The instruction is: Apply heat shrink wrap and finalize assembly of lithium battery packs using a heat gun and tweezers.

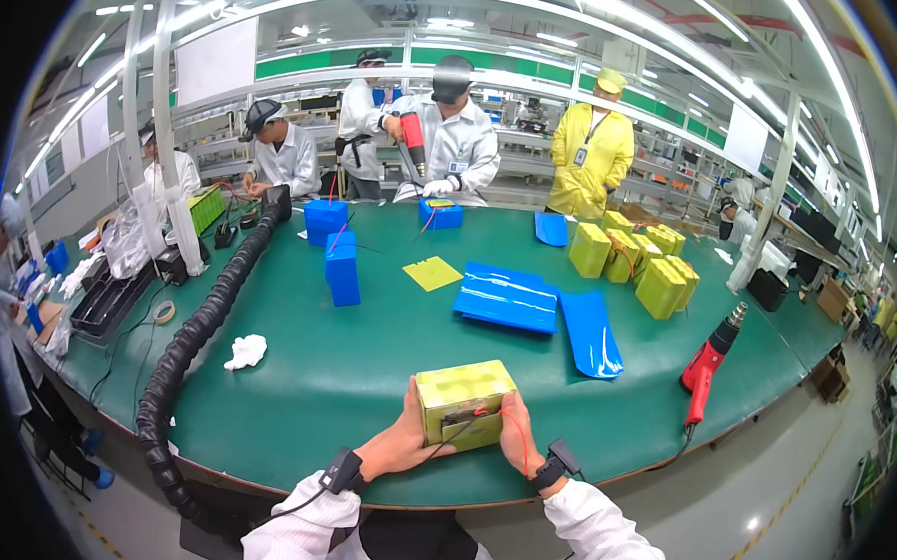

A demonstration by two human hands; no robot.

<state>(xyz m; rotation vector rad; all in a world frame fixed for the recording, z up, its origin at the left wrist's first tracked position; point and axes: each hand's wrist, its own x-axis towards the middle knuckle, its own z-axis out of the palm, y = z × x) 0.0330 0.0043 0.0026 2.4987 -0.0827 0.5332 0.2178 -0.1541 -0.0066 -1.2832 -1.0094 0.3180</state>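
Observation:
Between my two hands, at the near edge of the green table, is a yellow battery pack [466, 388] with red and black wires on its near side. My left hand [404, 440] grips its left end, thumb upward along the side. Around the right end my right hand [518, 433] is closed, next to the red wire. Blue shrink sleeves [508, 299] lie flat beyond the pack, and another blue sleeve [591, 334] lies to their right. A red heat gun [706, 376] rests on the table at the right, nozzle pointing away.
Several yellow battery packs [658, 287] stand at the far right. Blue-wrapped packs [343, 270] and a yellow sheet [433, 273] are farther off. A black ribbed hose [211, 335] runs down the left, near a crumpled white cloth [246, 352]. Across the table a person holds another heat gun [413, 140].

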